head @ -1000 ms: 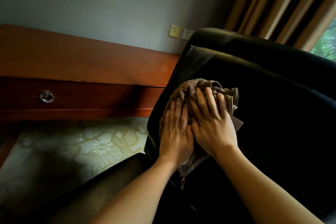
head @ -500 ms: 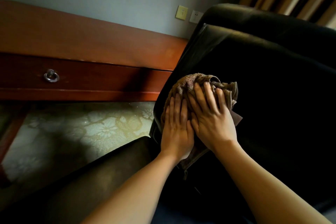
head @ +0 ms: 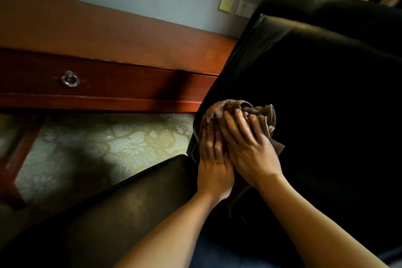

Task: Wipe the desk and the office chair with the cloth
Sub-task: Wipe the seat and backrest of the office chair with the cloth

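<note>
A bunched cloth (head: 219, 109) is pressed to the chair (head: 315, 72) back's left edge under the left hand (head: 214, 163) and right hand (head: 250, 150), fingers laid flat; the rest of the back extends rightward and upward.

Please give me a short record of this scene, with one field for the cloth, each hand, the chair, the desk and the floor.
cloth: brown, bunched, lying against the dark chair surface near its left edge
left hand: flat on the cloth, fingers straight, pressing
right hand: flat on the cloth, fingers spread, touching the left hand
chair: black, leather-like, glossy along the upper edge
desk: red-brown wood, left of the chair; drawer with a metal ring pull
floor: pale carpet with a flower pattern
</note>
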The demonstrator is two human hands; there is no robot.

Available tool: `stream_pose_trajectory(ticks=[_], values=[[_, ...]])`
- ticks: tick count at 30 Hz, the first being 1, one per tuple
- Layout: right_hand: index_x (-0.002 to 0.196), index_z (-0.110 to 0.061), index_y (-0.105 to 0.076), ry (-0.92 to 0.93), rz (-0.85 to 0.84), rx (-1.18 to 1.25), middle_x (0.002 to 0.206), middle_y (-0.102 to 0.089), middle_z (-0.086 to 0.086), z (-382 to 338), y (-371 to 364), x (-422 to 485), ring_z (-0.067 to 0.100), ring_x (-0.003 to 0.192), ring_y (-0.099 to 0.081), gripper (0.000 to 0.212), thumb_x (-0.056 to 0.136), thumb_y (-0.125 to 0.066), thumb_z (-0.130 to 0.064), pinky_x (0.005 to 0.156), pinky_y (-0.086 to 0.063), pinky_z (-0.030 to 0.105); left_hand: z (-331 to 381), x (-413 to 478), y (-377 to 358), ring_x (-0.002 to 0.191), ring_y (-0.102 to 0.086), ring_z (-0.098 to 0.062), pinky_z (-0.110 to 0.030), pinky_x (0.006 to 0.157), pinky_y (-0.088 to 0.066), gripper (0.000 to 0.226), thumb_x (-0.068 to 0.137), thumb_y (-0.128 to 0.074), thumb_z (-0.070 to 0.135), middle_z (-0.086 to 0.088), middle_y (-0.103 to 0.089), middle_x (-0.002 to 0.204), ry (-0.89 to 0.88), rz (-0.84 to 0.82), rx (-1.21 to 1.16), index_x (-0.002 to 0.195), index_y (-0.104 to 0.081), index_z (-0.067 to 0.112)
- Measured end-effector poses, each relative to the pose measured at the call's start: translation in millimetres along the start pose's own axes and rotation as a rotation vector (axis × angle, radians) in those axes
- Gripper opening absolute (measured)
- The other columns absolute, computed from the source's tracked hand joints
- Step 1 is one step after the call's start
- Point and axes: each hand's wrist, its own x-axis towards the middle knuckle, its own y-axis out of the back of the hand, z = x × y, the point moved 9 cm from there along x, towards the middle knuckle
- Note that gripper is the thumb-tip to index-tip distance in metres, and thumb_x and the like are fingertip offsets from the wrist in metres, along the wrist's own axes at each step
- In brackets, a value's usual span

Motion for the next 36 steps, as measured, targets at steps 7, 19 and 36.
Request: stream_pose_trajectory(ticks=[7,19,36], values=[[0.159,-0.004,-0.001,0.119,0.011,-0.083,0.166,-0.006,0.017,-27.7,-9.5,-3.8,0.039,0.152,-0.011,0.067,0.1,-0.023,-0.026,0.123,-0.016,0.053,-34.8,-32.4,-43.1,0.151,-0.009,-0.049,-0.056,0.12,-0.026,0.058,0.105,-0.02,0.023,-0.033,-0.014,0.161,0.032,-0.299,0.246,0.154,-0.021,-0.008],[0.156,0.001,0.01,0.237,-0.127,-0.253,0.162,0.016,0.027,-71.5,-44.7,-18.2,0.047,0.146,0.015,0.07,0.096,-0.019,-0.022,0.116,0.01,0.063,-58.5,-66.3,-64.0,0.12,-0.054,-0.054,-0.043,0.093,-0.056,0.066,0.085,-0.036,0.031,-0.037,-0.054,0.133,0.06,-0.449,0.302,0.141,-0.051,-0.003],[0.139,0.029,0.006,0.483,-0.243,-0.565,0.158,-0.001,0.035,-130.5,-87.3,-27.9,0.056,0.14,0.004,0.068,0.082,-0.026,0.011,0.117,-0.01,0.057,-113.7,-77.5,-54.5,0.114,-0.066,-0.021,-0.03,0.086,-0.057,0.071,0.086,-0.065,0.047,-0.014,-0.064,0.132,0.625,-0.266,-0.689,0.149,-0.044,0.022]])
